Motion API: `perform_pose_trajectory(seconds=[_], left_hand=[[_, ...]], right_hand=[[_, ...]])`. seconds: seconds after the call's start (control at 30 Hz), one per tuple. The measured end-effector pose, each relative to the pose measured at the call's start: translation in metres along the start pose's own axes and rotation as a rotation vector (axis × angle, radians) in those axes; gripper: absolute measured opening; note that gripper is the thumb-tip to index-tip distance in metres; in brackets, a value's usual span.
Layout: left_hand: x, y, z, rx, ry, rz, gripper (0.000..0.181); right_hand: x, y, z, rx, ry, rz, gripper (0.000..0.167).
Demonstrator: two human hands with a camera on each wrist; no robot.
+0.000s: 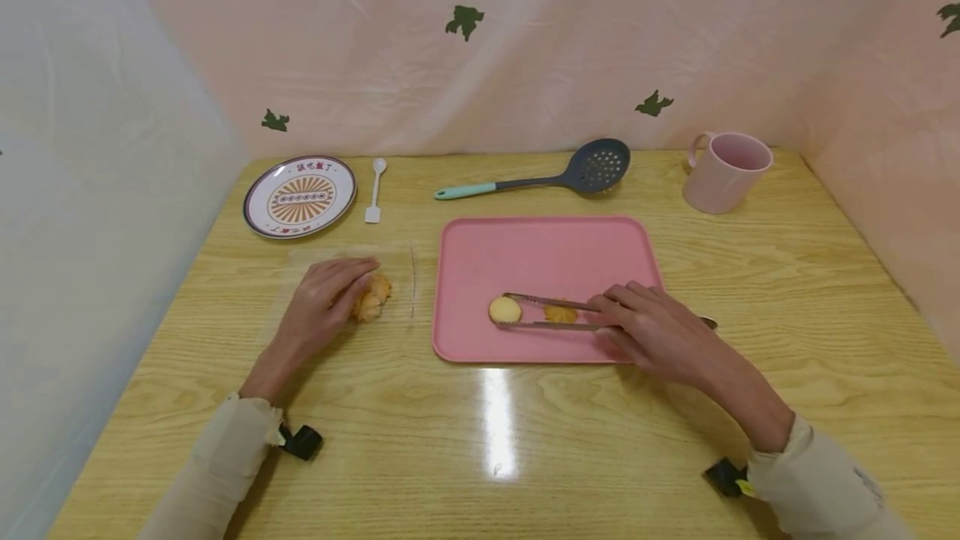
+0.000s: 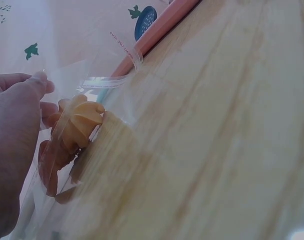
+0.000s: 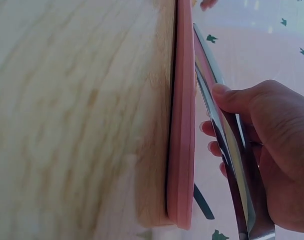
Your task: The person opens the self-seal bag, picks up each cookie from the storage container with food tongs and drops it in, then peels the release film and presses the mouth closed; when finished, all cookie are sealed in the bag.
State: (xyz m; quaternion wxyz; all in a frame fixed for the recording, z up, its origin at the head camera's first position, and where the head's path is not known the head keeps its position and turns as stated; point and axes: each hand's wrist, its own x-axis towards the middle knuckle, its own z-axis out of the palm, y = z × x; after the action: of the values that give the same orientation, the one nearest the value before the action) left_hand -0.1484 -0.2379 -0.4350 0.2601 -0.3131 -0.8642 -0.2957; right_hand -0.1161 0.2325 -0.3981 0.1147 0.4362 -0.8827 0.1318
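Note:
My left hand (image 1: 318, 302) pinches the upper side of a clear plastic bag (image 2: 119, 62) lying on the table at the left. Inside the bag are swirled, ridged cookies (image 2: 81, 122), partly hidden by the fingers in the head view. With my right hand (image 1: 660, 327) I grip metal tongs (image 1: 543, 325) over a pink tray (image 1: 547, 252). The tongs' tips lie on either side of a round pale cookie (image 1: 505, 311); whether they squeeze it I cannot tell. A ridged cookie (image 1: 560, 312) sits on the tray between the tongs' arms.
Behind the tray lies a slotted skimmer (image 1: 596, 167) with a mint handle. A pink mug (image 1: 720, 182) stands at the back right. At the back left are a patterned plate (image 1: 300, 197) and a small white spoon (image 1: 377, 190). A pink curtain (image 1: 525, 90) hangs behind the table.

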Motion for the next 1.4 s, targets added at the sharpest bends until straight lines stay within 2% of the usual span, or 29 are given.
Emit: perform_pose_trajectory(seconds=[0.3,0.47,0.6,0.93,1.4], left_hand=[[0.000,-0.001,0.001,0.001,0.001,0.008,0.034],[0.000,-0.002,0.000,-0.002,-0.003,0.003,0.033],[0.000,-0.002,0.000,-0.004,-0.013,0.000,0.030],[0.001,-0.001,0.000,-0.002,0.007,0.014,0.031],[0.001,-0.001,0.000,-0.004,0.014,0.018,0.033]], right_hand=[[0.007,0.004,0.004,0.020,0.002,0.001,0.034],[0.014,0.005,0.008,0.032,0.043,-0.030,0.034],[0.022,0.004,0.011,0.036,0.065,-0.057,0.033],[0.045,-0.003,0.018,0.045,0.022,-0.029,0.035],[0.075,-0.010,0.033,0.031,0.083,-0.096,0.034]])
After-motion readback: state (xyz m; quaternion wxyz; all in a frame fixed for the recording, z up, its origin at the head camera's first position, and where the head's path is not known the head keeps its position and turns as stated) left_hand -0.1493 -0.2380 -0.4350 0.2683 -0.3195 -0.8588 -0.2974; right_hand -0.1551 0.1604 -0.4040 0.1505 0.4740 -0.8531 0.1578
